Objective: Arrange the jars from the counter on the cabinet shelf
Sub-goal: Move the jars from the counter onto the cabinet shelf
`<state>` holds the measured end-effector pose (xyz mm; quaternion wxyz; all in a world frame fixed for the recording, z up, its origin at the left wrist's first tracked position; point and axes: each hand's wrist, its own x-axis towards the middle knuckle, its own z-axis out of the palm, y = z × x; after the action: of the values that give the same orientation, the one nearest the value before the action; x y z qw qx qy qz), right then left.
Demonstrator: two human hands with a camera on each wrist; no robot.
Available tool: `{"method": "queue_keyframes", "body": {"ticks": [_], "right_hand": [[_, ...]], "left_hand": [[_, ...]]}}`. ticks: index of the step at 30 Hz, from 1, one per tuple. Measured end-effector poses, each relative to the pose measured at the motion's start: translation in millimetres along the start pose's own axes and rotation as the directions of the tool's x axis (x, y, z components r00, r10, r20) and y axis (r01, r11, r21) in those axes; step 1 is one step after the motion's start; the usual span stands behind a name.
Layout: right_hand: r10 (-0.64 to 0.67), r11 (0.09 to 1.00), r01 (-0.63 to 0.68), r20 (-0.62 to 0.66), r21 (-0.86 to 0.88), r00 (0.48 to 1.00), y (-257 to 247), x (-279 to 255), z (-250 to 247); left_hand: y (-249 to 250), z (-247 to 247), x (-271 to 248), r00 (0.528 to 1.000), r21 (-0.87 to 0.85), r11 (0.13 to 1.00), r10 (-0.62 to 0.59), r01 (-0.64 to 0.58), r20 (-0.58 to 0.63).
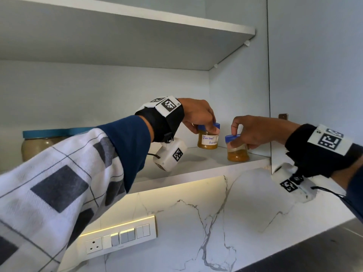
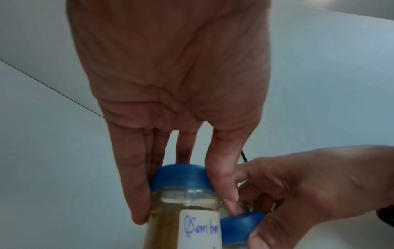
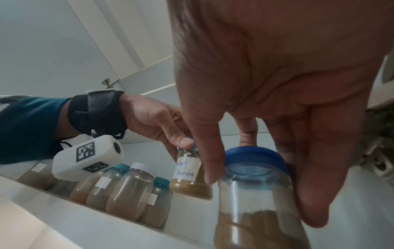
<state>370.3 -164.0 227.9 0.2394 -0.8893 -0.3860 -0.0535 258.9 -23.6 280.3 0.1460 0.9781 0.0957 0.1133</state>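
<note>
Two small blue-lidded jars of yellow-brown powder stand on the cabinet shelf [image 1: 188,169]. The labelled jar [image 1: 207,141] is deeper in, and my left hand [image 1: 198,116] grips it from above by the lid and neck, thumb and fingers curled round it [image 2: 183,193]. The other jar [image 1: 237,153] stands near the shelf's front right, and my right hand [image 1: 251,132] holds it round the lid [image 3: 254,158]. Both jars look upright. The two hands nearly touch between the jars.
Several more powder jars [image 3: 127,190] stand in a row on the shelf to the left; a big teal-lidded one [image 1: 45,142] shows behind my left sleeve. An upper shelf [image 1: 137,36] is overhead, the open cabinet door [image 1: 314,75] at right, a switch panel [image 1: 119,238] below.
</note>
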Motion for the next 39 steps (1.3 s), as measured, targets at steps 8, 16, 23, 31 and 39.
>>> {"method": "queue_keyframes", "body": {"ticks": [8,16,23,31,39], "right_hand": [[-0.061,0.997,0.061,0.011,0.036,0.998,5.1,6.5,1.3],[-0.14,0.94,0.118,-0.048,-0.321,0.989,-6.4,21.0,6.5],[-0.214,0.949,0.168,-0.151,-0.267,0.965,-13.9,25.2,4.6],[-0.199,0.92,0.178,-0.026,-0.349,0.98,-18.5,36.8,13.7],[-0.165,0.914,0.173,0.054,-0.366,0.985,-21.7,62.1,8.2]], "left_hand": [[-4.2,8.7,24.5,0.994,0.032,0.995,-0.092,0.091,0.06],[-23.6,14.8,39.3,0.973,0.058,0.983,-0.178,0.171,0.149],[-37.9,9.6,45.2,0.979,0.155,0.978,-0.157,0.137,0.127],[-27.7,-7.1,43.5,0.976,0.286,0.957,-0.098,0.039,0.194],[-28.5,6.4,77.6,0.966,0.462,0.885,-0.161,0.05,0.205]]}}
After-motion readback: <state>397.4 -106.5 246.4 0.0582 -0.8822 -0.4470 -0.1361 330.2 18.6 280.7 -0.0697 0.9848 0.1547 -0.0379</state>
